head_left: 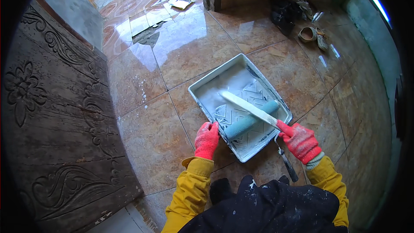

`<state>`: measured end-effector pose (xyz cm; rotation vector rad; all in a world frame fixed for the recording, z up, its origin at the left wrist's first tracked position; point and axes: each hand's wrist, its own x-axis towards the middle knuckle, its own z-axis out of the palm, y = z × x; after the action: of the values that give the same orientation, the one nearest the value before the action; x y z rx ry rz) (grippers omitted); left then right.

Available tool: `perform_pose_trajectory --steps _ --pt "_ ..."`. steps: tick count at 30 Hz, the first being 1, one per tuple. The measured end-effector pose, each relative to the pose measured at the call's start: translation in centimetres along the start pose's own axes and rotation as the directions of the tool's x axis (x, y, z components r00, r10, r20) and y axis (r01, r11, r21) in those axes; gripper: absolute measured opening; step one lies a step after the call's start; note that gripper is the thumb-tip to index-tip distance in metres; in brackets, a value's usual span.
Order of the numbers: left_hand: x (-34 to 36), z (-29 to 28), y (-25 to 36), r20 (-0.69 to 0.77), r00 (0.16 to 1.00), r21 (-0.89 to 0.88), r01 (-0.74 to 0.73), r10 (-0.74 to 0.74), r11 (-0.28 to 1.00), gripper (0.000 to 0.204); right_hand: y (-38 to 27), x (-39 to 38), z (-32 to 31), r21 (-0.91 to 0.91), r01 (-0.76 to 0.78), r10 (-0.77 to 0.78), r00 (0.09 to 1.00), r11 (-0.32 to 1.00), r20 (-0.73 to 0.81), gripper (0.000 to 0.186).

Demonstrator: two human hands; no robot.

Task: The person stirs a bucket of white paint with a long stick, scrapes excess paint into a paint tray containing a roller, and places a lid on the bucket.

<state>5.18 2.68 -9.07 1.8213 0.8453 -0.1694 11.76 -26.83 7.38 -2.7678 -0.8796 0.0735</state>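
Note:
A white paint tray (pixel 268 85) lies on the tiled floor in front of me, with pooled white paint (pixel 228 81) at its far end. My left hand (pixel 207 140), in a red glove, is closed on the tray's left rim. In my right hand (pixel 300 141), also gloved in red, is a long, flat, paint-coated stick (pixel 248 106). Its tip reaches over the paint. Beneath the stick, a blue-green paint roller (pixel 239 127) rests across the tray's ribbed slope. The roller's dark handle (pixel 290 170) sticks out past the near right rim.
A carved dark wooden door (pixel 64 116) stands along the left. Broken tile (pixel 148 34) and a loose piece (pixel 181 3) lie at the far left. Shoes (pixel 308 34) and a dark bundle (pixel 283 16) sit at the far right near the wall (pixel 371 30). White drops (pixel 144 90) spot the floor.

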Motion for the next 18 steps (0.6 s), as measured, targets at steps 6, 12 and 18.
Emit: perform_pose_trajectory --steps 6,12,18 --pt "-0.7 0.2 0.0 -0.01 1.0 -0.032 0.005 -0.005 0.999 0.038 1.4 0.1 -2.2 -0.208 -0.137 0.149 0.988 0.969 0.043 0.043" --pt "-0.9 0.6 -0.4 -0.076 0.996 -0.026 -0.057 0.055 0.998 0.038 1.0 2.1 -0.2 -0.15 -0.029 0.029 1.0 0.988 0.002 0.045" --pt "-2.3 -0.1 1.6 -0.169 0.985 0.0 -0.023 0.023 1.0 0.032 -1.1 0.5 -1.0 -0.05 0.0 0.009 0.986 0.999 0.165 0.046"
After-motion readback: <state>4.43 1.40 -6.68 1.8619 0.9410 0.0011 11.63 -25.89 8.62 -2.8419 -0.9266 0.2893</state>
